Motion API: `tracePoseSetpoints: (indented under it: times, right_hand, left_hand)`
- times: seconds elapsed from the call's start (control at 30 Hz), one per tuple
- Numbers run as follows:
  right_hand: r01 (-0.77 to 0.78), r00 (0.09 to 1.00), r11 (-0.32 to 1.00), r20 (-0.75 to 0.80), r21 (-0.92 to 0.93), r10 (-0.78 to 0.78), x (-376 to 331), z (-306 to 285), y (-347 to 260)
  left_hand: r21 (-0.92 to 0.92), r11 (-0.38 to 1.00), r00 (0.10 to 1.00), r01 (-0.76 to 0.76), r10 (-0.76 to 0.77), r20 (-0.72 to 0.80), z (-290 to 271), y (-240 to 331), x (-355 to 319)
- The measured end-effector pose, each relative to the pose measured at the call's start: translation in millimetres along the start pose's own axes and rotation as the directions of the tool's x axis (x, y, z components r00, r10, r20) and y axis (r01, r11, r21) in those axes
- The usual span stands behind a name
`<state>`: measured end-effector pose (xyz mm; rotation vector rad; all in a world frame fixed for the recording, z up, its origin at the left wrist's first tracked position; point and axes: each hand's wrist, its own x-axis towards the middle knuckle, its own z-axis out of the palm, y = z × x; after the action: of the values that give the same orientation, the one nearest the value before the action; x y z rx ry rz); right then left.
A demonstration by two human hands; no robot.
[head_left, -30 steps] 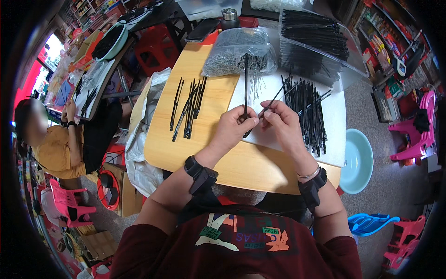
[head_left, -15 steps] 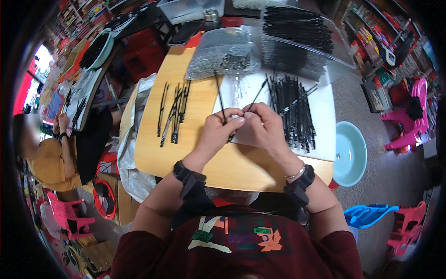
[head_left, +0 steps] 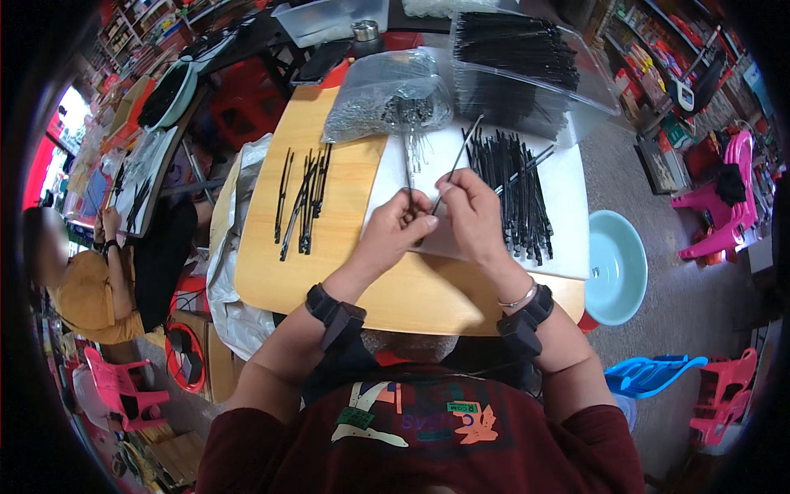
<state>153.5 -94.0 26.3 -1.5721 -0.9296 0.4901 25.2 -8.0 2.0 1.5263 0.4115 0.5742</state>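
My left hand (head_left: 401,224) is closed on a thin black strip (head_left: 411,183) that rises above its fingers; the dark end shows below the thumb. Close beside it, my right hand (head_left: 471,216) pinches a second slim black strip (head_left: 466,146), which slants up to the right. The fingertips of both hands are near each other above the white board (head_left: 569,198). Whether the two strips touch is too small to tell. To the right of my right hand lies a thick bundle of black strips (head_left: 512,193). A smaller group of black strips (head_left: 311,198) lies left on the wooden tabletop (head_left: 329,284).
Behind my hands lies a clear plastic bag (head_left: 370,103) of small metal pieces, some spilling onto the board. A clear bin (head_left: 597,103) of black strips stands back right. A pale blue basin (head_left: 629,272) is off the table's right edge. Another person (head_left: 95,284) sits at the left.
The strip in my right hand has swung more upright and extends farther up. The one in my left hand shows less length and has shifted right. My fingertips have moved slightly apart.
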Motion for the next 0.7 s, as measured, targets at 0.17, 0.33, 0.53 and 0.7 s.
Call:
tracePoseSetpoints:
  times: [0.17,0.33,0.53,0.7]
  right_hand:
    - [0.182,0.982,0.948,0.002,-0.263,-0.188,-16.8,6.5,-18.9]
    - [0.049,0.97,0.835,-0.175,-0.549,-0.172,1.1,-45.7,-26.6]
    - [-0.101,0.981,0.62,-0.183,-0.778,-0.069,5.2,-76.3,2.2]
    - [0.118,0.931,0.686,-0.16,-0.718,-0.328,-0.3,-47.8,-20.2]
  left_hand:
    - [0.468,0.802,0.928,-0.372,0.326,0.18,7.4,-2.7,-8.0]
    - [0.641,0.764,0.975,-0.071,0.188,-0.116,-19.8,39.2,-27.2]
    - [0.788,0.457,0.664,0.413,0.441,-0.604,-140.6,14.4,-63.4]
    - [0.71,0.462,0.775,0.531,0.073,-0.628,-175.8,11.1,-70.4]
